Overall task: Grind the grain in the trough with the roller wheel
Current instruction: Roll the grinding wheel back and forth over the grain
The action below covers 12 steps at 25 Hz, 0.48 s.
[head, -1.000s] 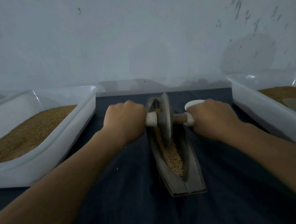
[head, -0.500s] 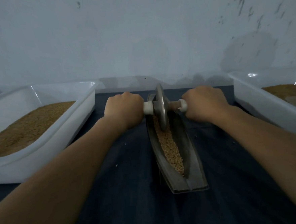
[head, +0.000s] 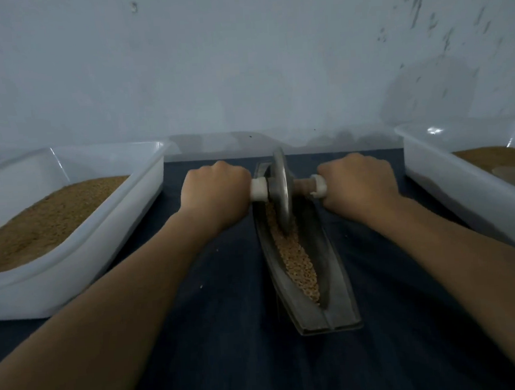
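That wheel [head: 281, 193] is dull grey metal, smooth on its face, a faint sheen near the rim. The trough [head: 333, 296] under it is darker metal, matt. In it the grain [head: 297, 259] looks coarse and pebbly, pale tan. The handle [head: 302, 185] shows brown, wood by the look, with white plastic collars [head: 259, 189]. Dark blue cloth [head: 229, 334] underneath, soft and matt. The left tub [head: 100, 236] and the right tub [head: 450, 181] are glossy white plastic; the wall [head: 240, 59] is flat paint, scuffed.
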Each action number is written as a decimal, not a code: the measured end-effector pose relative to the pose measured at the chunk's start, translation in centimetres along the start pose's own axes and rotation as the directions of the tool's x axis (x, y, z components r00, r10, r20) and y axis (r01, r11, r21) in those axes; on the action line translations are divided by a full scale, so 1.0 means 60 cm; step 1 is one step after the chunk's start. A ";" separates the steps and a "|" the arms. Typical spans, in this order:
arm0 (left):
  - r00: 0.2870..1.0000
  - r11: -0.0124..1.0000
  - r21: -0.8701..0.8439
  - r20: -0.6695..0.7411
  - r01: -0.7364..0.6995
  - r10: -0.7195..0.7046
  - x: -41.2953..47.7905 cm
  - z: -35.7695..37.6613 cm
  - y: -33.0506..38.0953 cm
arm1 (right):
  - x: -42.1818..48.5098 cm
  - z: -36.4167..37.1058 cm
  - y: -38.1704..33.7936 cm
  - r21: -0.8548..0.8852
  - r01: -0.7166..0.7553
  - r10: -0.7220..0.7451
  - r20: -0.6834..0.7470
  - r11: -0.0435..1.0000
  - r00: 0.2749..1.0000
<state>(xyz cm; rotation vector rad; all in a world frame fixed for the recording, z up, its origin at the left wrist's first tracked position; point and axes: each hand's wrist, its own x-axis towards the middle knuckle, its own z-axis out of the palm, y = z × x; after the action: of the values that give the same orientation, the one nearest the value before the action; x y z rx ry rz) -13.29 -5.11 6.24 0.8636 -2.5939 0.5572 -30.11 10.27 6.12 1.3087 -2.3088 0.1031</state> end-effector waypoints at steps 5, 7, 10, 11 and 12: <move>0.998 0.998 -0.023 -0.003 -0.058 0.058 -0.039 -0.011 -0.003 | -0.032 -0.009 0.014 -0.020 0.072 -0.073 -0.024 0.997 0.997; 0.989 0.994 -0.007 -0.101 -0.113 0.111 -0.098 -0.018 -0.004 | -0.085 -0.024 0.021 -0.112 0.171 -0.191 -0.205 0.979 0.960; 0.977 0.991 0.018 -0.171 -0.129 0.131 -0.100 -0.024 -0.004 | -0.088 -0.037 0.024 -0.184 0.215 -0.253 -0.221 0.959 0.942; 0.990 0.997 0.011 -0.118 -0.082 0.083 -0.094 -0.013 -0.001 | -0.075 -0.032 0.019 -0.176 0.184 -0.210 -0.141 0.967 0.968; 0.997 0.999 -0.007 -0.069 -0.031 0.031 -0.073 -0.001 0.002 | -0.053 -0.023 0.012 -0.124 0.132 -0.142 -0.072 0.983 0.987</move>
<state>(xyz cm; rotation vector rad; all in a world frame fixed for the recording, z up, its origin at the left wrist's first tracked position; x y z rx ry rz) -10.03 -2.85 4.31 0.7890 -2.5498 0.5746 -28.85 13.56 6.03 1.3730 -2.1173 -0.0267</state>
